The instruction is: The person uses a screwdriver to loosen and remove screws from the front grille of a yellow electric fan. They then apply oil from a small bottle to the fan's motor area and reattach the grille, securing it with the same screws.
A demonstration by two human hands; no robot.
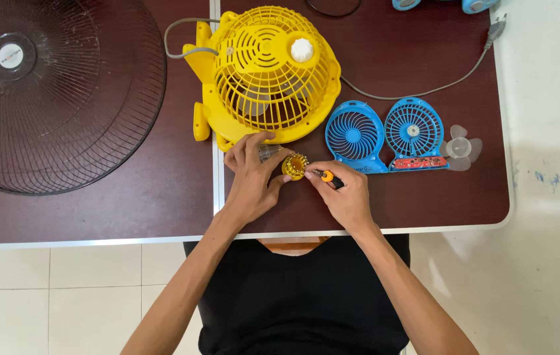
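The person sat close against the near edge of a dark brown table [424, 204], in a black top, both bare forearms reaching up over the edge. The left hand [251, 177] rested on the tabletop with its fingers curled together round a small yellow round part [295, 165], pinching it at the left side; something clear or silvery showed under the fingertips, but I could not tell what it was. The right hand [345, 194] lay just beside it, fingers clamped on a small screwdriver with an orange and black handle [330, 177], its tip pointing left and meeting the yellow part. That part sat between the two hands, near the front of the table and just below the big fan.

Just beyond the hands lay a yellow fan [267, 72] on its back, its round grille facing up with a white knob on it, and a grey cord [418, 89] trailing off to a plug at the far right. To the right of it lay two blue mini fan shells [385, 135] side by side, one showing a strip of red circuit board, with a clear little propeller [462, 148] touching the right-hand one. Farther left, on an adjoining table, sat a large black wire fan guard [56, 92]. At the far edge, parts of other blue things were cut off from view.
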